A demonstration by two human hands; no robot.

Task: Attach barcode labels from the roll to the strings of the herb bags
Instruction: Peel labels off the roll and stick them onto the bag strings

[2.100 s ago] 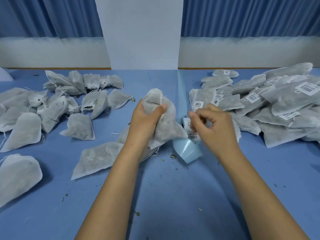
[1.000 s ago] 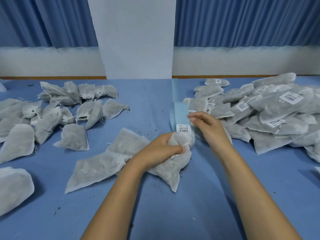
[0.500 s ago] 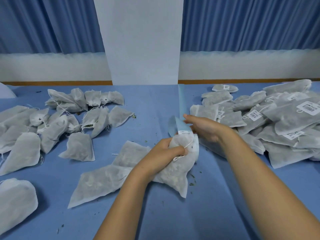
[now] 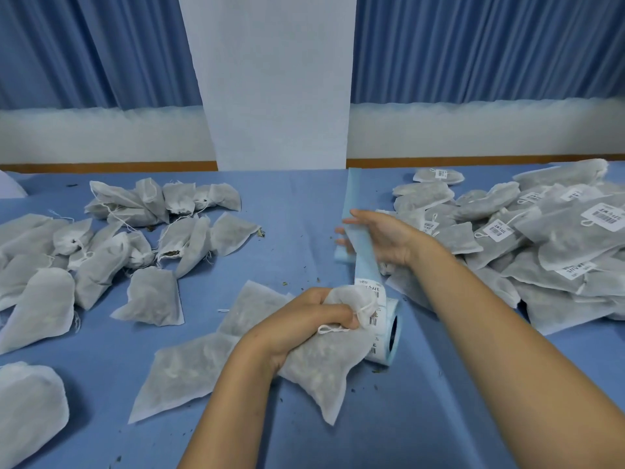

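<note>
Lower centre, the left hand [image 4: 304,321] grips a herb bag [image 4: 324,370] by its neck, against the label roll [image 4: 389,336]; above, the right hand [image 4: 384,236] holds the liner strip [image 4: 364,252] between thumb and fingers; labelled bags [image 4: 541,238] upper right.

Both bare forearms reach in from the bottom edge, the left from lower centre and the right from the lower right corner. The left hand [image 4: 314,319] is curled tight, knuckles up, its fingers wrapped round the gathered neck of a herb bag [image 4: 324,370]. The right hand [image 4: 382,238] sits farther forward, fingers stretched leftward (nearly straight), with the blue backing strip [image 4: 363,252] running between thumb and fingers.
</note>
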